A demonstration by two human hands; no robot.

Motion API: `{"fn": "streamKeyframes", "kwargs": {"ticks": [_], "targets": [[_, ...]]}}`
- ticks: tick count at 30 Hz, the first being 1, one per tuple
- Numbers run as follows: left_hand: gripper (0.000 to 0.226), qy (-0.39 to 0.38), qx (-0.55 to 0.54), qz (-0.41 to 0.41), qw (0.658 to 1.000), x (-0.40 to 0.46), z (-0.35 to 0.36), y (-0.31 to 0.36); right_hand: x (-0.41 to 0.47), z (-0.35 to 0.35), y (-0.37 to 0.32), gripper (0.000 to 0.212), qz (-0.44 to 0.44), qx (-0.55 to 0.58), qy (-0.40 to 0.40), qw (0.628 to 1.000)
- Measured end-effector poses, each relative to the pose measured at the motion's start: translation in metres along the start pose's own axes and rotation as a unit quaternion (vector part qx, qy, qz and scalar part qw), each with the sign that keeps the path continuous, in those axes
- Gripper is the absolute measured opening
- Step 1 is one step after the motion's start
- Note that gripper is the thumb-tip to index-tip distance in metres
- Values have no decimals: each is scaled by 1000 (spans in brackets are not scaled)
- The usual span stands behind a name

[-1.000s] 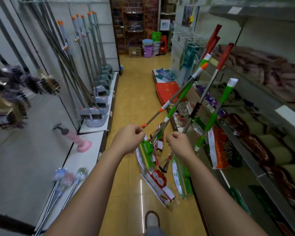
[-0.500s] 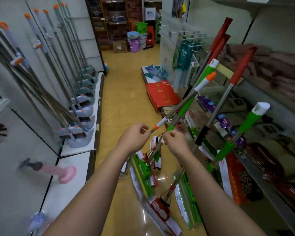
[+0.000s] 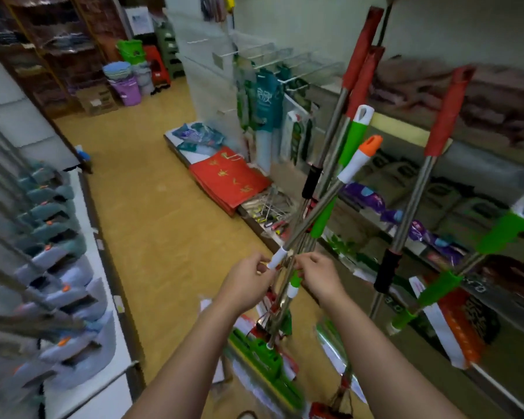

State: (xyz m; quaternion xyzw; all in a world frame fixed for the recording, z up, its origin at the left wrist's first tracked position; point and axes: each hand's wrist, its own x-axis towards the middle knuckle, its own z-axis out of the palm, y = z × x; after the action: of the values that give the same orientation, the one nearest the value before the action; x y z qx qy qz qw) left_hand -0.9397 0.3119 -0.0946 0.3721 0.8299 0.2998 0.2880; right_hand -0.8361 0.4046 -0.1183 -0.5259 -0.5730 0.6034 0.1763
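A: Hands first, quick. L hand?

B: Left hand (image 3: 248,282) is mid-frame, fingers curled, pinching the white sleeve (image 3: 278,257) at the low end of the orange-tipped pole (image 3: 321,204).

A: R hand?

B: Right hand (image 3: 319,278) is just beside it, almost knuckle to knuckle. Its fingers are curled onto the bunch of steel shafts (image 3: 300,240). Can't tell which shaft exactly.

A: Where's the pole itself?

B: It slants up and to the right from the L hand, crossing in front of the bunch. Its orange cap sits near the green-and-white grip (image 3: 353,137) of another pole.

A: Rest of the bunch?

B: Two red-grip poles (image 3: 362,46) stand tallest and lean on the right shelf (image 3: 406,128). A third red-grip pole (image 3: 442,116) stands further right, apart from them. A green-grip pole (image 3: 502,234) tilts at the far right edge. Below the hands, a green mop head (image 3: 263,361) lies on the floor (image 3: 152,222), still in its wrapper.

A: Bkgd?

B: Shop aisle. Grey mop heads (image 3: 73,352) are lined up on the left ledge, blurred. Red bags (image 3: 227,179) are stacked low, past the poles. A purple bucket (image 3: 127,90) is at the far end.
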Motion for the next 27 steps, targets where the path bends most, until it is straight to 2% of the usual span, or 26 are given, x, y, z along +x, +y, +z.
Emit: {"fn": "streamKeyframes", "kwargs": {"ticks": [5, 10, 16, 20, 27], "targets": [[31, -45, -13, 17, 999, 67, -10, -21, 39, 28, -10, 31, 41, 28, 63, 997], [33, -82, -41, 17, 996, 126, 6, -35, 89, 37, -12, 15, 40, 21, 85, 995], [34, -106, -52, 9, 993, 182, 44, -50, 146, 44, 4, 35, 69, 23, 136, 988], [41, -114, -40, -2, 993, 209, 69, -62, 167, 47, 14, 47, 92, 35, 136, 986], [40, -134, -22, -7, 991, 247, 107, -84, 202, 50, 29, 28, 82, 55, 128, 987]]}}
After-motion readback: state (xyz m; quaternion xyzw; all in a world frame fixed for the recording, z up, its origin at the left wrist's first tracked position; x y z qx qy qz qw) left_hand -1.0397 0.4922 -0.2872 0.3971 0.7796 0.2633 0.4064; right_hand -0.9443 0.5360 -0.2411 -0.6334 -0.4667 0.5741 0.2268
